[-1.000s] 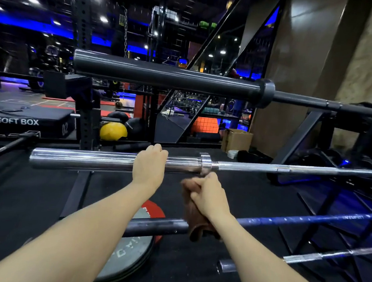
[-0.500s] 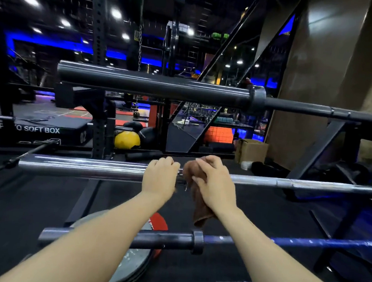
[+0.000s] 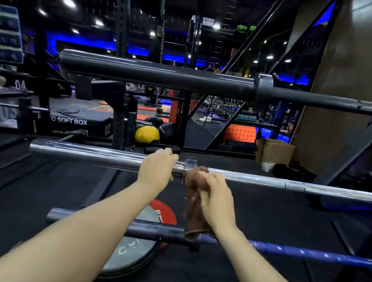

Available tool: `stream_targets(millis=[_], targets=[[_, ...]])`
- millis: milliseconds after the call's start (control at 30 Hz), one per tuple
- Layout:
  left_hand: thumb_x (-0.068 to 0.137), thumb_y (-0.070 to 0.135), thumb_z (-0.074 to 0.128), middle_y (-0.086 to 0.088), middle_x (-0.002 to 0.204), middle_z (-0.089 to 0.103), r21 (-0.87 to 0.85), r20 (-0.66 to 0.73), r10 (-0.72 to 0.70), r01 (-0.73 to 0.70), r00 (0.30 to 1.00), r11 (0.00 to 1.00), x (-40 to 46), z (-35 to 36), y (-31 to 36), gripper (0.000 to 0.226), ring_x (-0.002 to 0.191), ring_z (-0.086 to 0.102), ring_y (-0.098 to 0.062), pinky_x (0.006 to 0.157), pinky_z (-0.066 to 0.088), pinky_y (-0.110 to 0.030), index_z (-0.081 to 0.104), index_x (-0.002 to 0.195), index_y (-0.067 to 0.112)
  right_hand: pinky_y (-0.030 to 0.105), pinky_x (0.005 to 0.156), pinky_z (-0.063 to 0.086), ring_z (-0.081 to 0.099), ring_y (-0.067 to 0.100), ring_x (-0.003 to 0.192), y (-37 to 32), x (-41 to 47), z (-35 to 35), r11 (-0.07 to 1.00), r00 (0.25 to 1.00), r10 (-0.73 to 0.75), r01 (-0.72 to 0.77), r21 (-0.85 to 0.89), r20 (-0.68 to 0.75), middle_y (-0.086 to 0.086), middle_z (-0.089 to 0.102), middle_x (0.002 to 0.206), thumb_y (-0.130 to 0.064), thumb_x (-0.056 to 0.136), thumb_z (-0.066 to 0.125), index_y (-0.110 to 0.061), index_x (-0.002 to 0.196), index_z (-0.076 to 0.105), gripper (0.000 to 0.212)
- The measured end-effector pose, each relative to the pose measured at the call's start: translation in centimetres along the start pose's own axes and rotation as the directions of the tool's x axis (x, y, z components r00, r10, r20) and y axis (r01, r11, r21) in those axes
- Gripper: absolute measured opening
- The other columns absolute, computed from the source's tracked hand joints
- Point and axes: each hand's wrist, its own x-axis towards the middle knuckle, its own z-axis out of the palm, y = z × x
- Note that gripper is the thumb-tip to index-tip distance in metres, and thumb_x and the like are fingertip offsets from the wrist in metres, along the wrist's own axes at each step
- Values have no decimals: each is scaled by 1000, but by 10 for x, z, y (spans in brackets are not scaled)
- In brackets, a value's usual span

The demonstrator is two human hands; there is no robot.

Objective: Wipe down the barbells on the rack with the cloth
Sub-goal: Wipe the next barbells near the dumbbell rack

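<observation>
Your left hand [image 3: 157, 168] curls its fingers over the shiny chrome barbell [image 3: 90, 154] on the rack. Your right hand [image 3: 215, 197] clamps a crumpled brown cloth [image 3: 196, 181] against the bar, just beside its collar.

What you cannot make out from your head camera

Your left hand [image 3: 157, 168] hides its fingertips behind the chrome barbell [image 3: 86, 154], and your right hand [image 3: 217, 201] covers much of the brown cloth [image 3: 193, 219]. The chrome barbell, black barbell [image 3: 154, 74] and blue barbell [image 3: 305, 252] run off the right edge. The soft box [image 3: 71, 120] lettering is partly blocked, and the far-left signage is blurred.
</observation>
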Motion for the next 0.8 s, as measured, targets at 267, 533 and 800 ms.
stream_targets(millis=[267,533,800], targets=[[79,21,72,-1,111,52,-38,51,-36,38,998,999,-2,-2,3,41,106,50,-22,73,45,-36,56,117,17,28,74,36,57,20,95,2,5,-19,996,998,33,-29,80,-46,-2,62,104,-8,88,55,-20,106,58,22],[79,18,73,-1,106,52,-63,41,-63,65,997,996,-4,-8,8,30,101,53,-22,68,46,-35,57,104,14,33,86,45,58,27,105,14,11,-19,986,963,160,-146,-82,215,4,65,109,-14,88,59,-20,106,64,20],[88,21,57,-4,141,39,-105,121,-60,73,991,992,-8,-22,25,65,119,50,-28,93,43,-35,29,146,20,27,83,36,49,25,113,4,58,-75,997,991,53,-45,62,-125,4,49,123,-22,89,61,-18,116,63,28]])
